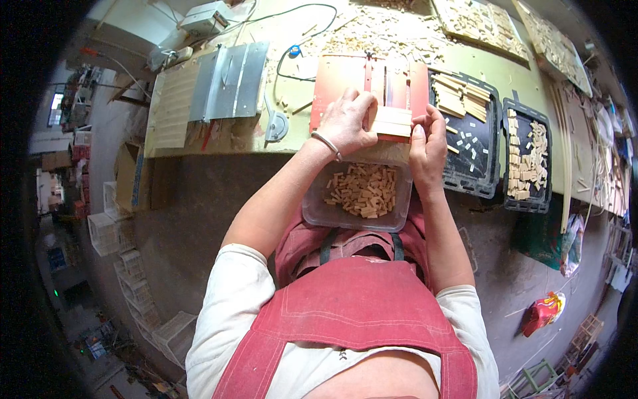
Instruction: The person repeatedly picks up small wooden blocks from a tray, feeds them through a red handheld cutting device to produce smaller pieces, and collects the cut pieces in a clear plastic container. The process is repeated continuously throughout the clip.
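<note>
A few pale wooden strips (393,121) lie side by side across the near part of a red saw table (330,76). My left hand (347,122), with a bangle at its wrist, is closed on their left end, fingers bent and thumb at the near side. My right hand (428,141) is closed at their right end, thumb and fingers curled against it. A slot with metal strips runs away from me in the red top. Below my hands a clear plastic tub (317,214) rests on my lap, holding many small cut wood blocks (367,191).
Right of the red top stand a black tray (473,183) of longer wood strips and a smaller black tray (546,198) of blocks. Offcuts (385,33) cover the bench's far side. At left lie a grey metal plate (232,80) and a round-headed gauge (276,126).
</note>
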Demonstrator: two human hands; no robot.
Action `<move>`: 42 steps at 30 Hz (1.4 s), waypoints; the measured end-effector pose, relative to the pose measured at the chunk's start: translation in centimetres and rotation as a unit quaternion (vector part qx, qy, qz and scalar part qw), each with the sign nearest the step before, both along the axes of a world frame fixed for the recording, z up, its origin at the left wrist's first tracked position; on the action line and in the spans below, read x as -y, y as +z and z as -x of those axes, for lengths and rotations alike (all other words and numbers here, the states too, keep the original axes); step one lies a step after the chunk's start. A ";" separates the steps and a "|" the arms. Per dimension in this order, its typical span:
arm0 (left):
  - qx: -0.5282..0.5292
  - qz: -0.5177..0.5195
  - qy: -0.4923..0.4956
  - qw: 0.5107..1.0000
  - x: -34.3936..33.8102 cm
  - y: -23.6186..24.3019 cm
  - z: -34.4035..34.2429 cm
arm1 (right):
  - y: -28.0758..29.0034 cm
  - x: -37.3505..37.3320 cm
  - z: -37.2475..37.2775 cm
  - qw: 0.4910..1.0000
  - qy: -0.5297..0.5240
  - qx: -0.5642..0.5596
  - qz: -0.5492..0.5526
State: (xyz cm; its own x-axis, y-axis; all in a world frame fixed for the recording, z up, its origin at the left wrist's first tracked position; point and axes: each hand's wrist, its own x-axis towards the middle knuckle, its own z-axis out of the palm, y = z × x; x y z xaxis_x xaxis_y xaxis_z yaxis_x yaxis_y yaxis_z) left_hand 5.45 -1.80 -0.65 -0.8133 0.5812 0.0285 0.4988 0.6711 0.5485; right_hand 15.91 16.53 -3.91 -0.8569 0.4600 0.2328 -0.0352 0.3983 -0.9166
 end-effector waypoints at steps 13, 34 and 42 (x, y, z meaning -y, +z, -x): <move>-0.021 -0.009 -0.010 1.000 0.2 -0.7 0.2 | -0.2 -1.2 -0.2 0.989 0.043 -0.059 -0.132; -0.030 -0.021 -0.019 0.999 0.3 -0.8 0.2 | 0.8 0.4 -1.4 0.943 0.003 0.007 -0.333; -0.036 -0.019 -0.017 0.999 0.3 -0.8 0.3 | 0.8 -0.3 -1.3 0.950 0.019 0.018 -0.312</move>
